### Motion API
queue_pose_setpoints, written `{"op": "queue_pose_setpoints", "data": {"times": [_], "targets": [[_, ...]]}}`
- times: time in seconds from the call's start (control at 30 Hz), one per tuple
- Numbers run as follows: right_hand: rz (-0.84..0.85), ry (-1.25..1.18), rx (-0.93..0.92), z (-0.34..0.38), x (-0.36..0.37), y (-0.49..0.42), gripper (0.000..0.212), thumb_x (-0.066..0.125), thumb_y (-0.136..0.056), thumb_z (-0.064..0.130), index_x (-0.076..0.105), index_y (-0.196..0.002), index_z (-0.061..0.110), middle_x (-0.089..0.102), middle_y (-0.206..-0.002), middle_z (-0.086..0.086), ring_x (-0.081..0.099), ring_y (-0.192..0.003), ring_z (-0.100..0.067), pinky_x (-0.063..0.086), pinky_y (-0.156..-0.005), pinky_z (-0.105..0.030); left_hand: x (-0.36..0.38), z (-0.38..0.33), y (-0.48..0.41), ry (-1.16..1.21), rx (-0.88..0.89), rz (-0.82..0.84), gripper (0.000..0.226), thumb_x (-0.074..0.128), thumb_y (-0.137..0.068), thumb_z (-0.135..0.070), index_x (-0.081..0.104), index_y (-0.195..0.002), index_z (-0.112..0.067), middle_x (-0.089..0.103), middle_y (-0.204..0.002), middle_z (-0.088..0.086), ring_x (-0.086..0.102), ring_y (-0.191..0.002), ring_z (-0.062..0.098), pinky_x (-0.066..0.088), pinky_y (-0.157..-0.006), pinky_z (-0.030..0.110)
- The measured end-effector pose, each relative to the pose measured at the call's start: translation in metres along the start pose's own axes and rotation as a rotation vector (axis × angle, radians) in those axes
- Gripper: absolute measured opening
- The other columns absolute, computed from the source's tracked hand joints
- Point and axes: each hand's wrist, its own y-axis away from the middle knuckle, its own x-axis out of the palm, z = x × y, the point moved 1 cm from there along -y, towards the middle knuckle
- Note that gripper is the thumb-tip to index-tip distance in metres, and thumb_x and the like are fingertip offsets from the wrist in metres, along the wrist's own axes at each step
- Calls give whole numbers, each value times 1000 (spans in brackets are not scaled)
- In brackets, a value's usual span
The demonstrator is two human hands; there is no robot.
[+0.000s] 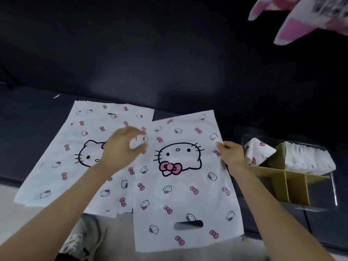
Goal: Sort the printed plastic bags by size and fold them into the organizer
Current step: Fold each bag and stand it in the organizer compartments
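Where the right hand [232,152] closes its grip on the right edge of the near bag [180,193], the organizer [286,185] sits just beside the wrist, with folded bags [308,159] in its far compartments. The left hand [120,149] hovers loose-fingered and blurred over a second bag [75,147], which the near bag overlaps. Both lie flat on the dark bench [169,72], overhanging its front edge near a shoe [81,236].

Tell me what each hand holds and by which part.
The right hand pinches the right-side bag by its right edge, about midway along it. The left hand hovers with loosely curled fingers, gripping nothing.
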Motion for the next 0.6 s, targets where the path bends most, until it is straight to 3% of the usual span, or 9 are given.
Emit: {"op": "queue_pose_setpoints", "data": {"times": [0.07,0.1,0.13,0.2,0.27,0.33,0.43,0.53,0.6], "targets": [[22,175,-8,-11,0,-3,18,55,-93,17,62,-78,11,54,-60,-1,49,-56,-19,36,-53,-26,29,6,32,66,4,254,69,41,-76,-76,71,-110,-23,64,-120,-4,57,-114,16,34,-95,18],[43,311,-33,-15,0,-1,18,55,-93,21,66,-104,12,64,-78,-7,60,-72,-24,44,-64,-28,45,12,48,62,20,361,82,29,-74,-85,70,-112,-25,62,-125,-4,54,-119,16,33,-100,20],[53,474,-70,-20,1,4,37,56,-93,25,56,-128,14,66,-99,-13,62,-91,-30,46,-78,-32,59,20,63,1,57,436,86,20,-75,-87,68,-116,-28,60,-127,-2,52,-123,18,35,-103,25],[26,670,-297,-30,3,25,56,62,-89,33,45,-140,16,62,-117,-14,58,-107,-35,43,-90,-37,82,36,85,-137,148,538,70,17,-86,-78,57,-123,-33,59,-131,2,53,-124,26,40,-104,30],[64,699,-600,-49,9,59,57,61,-80,49,60,-128,18,65,-118,-11,61,-108,-35,47,-93,-40,94,46,96,-225,197,526,59,20,-93,-68,48,-130,-33,49,-141,3,42,-131,27,22,-109,29],[166,841,-796,-86,16,88,66,49,-71,67,67,-118,24,64,-123,-9,58,-117,-33,44,-95,-51,99,50,101,-230,213,497,62,20,-94,-67,48,-135,-29,39,-148,2,33,-137,26,11,-112,31],[245,863,-802,-125,24,103,61,45,-70,71,69,-111,33,59,-131,-6,41,-127,-24,35,-104,-44,101,48,102,-131,210,477,64,26,-91,-69,57,-129,-28,41,-147,2,33,-137,26,8,-114,30],[152,745,-745,-117,22,106,42,52,-71,62,76,-90,34,66,-120,0,47,-113,-20,33,-84,-33,94,49,114,24,203,467,54,45,-84,-67,66,-117,-29,54,-137,-2,38,-135,21,11,-114,24],[125,737,-745,-115,22,110,39,50,-74,63,77,-83,36,68,-114,4,52,-104,-19,32,-80,-32,89,53,128,45,271,473,52,55,-78,-61,65,-118,-29,56,-134,-4,38,-133,18,11,-114,22]]}}
